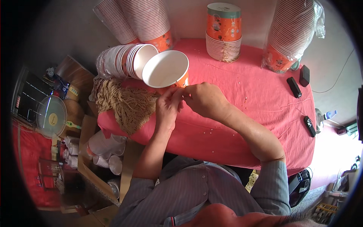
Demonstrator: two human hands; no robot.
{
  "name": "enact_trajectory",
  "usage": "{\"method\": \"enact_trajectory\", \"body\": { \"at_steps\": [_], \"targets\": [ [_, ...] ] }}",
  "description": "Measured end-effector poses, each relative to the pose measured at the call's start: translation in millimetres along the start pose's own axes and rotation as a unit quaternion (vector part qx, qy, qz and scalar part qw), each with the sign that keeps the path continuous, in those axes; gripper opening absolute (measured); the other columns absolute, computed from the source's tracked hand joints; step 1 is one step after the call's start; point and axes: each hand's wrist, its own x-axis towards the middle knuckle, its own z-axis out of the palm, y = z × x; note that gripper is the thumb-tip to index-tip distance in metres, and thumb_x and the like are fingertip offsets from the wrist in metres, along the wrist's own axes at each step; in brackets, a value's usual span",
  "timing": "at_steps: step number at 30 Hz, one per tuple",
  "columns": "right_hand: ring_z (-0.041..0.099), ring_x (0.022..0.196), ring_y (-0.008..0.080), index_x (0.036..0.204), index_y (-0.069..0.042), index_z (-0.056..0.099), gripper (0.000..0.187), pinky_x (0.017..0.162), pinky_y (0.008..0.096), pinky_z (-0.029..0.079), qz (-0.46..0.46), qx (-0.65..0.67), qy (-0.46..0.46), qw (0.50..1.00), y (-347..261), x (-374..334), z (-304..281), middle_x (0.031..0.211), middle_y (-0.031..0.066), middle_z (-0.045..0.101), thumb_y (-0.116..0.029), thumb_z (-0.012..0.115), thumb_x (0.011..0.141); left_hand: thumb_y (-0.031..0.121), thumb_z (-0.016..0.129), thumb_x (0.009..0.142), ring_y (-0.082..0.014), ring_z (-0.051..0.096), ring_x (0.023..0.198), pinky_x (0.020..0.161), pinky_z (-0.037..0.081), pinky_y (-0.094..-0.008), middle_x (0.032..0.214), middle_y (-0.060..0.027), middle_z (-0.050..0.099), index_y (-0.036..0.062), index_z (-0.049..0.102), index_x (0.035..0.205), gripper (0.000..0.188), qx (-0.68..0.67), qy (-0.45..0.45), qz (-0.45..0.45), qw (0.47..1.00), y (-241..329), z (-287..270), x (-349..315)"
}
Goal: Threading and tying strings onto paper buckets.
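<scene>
The person wears a grey-blue shirt (pixel 196 189) with fine stripes, buttoned down the front along a placket. Both sleeves are pushed up above the elbows, the cloth bunched in folds, so the forearms are bare. The left hand (pixel 167 106) and right hand (pixel 206 99) are bare: no gloves, rings or watch show. A reddish cloth edge lies at the collar.

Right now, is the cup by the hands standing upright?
No, the cup lies tilted on its side on the red cloth, its white inside facing the camera, beside both hands.
</scene>
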Motion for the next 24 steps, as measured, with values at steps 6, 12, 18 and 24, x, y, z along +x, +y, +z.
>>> {"method": "enact_trajectory", "body": {
  "at_steps": [6, 12, 18, 24],
  "targets": [
    [0.076, 0.077, 0.0407, 0.107, -0.009, 0.075, 0.018, 0.071, 0.0539, 0.061, 0.081, -0.036, 0.062, 0.994, 18.6, 8.6, -12.6, 0.081, 0.0184, 0.076, -0.024, 0.067, 0.101, 0.02, 0.069, 0.11, -0.0077, 0.064, 0.07, 0.059, 0.046, -0.0244, 0.093, -0.0032, 0.076, 0.0019, 0.077, 0.112, 0.02, 0.023, -0.047, 0.001, 0.999, 9.7, 16.7, 50.1],
    [0.074, 0.071, 0.0425, 0.1, -0.01, 0.07, 0.016, 0.063, 0.0559, 0.058, 0.058, -0.043, 0.084, 0.994, 24.5, 10.6, -6.7, 0.075, 0.0193, 0.073, -0.025, 0.069, 0.102, 0.026, 0.073, 0.108, -0.0084, 0.066, 0.077, 0.063, 0.05, -0.0248, 0.097, -0.0043, 0.077, 0.0032, 0.076, 0.113, 0.024, -0.03, -0.031, 0.011, 0.999, 5.3, 24.2, 74.8],
    [0.074, 0.071, 0.0418, 0.098, -0.01, 0.071, 0.018, 0.063, 0.0556, 0.058, 0.005, -0.024, 0.028, 0.999, 30.4, 12.6, 14.6, 0.075, 0.0186, 0.073, -0.027, 0.068, 0.103, 0.026, 0.075, 0.107, -0.0088, 0.067, 0.079, 0.067, 0.051, -0.0246, 0.108, -0.0073, 0.078, 0.0076, 0.074, 0.119, 0.022, -0.17, -0.054, -0.058, 0.982, -1.9, 12.9, 82.4],
    [0.078, 0.087, 0.0342, 0.116, -0.007, 0.076, 0.039, 0.08, 0.049, 0.062, 0.038, 0.033, -0.093, 0.994, 28.9, 17.4, 3.7, 0.094, 0.0212, 0.079, -0.044, 0.07, 0.105, 0.025, 0.077, 0.105, -0.0104, 0.068, 0.081, 0.073, 0.057, -0.028, 0.1, -0.0009, 0.075, 0.0112, 0.071, 0.115, 0.018, -0.198, -0.067, -0.093, 0.973, -12.6, 2.2, 83.0]
  ]
}}
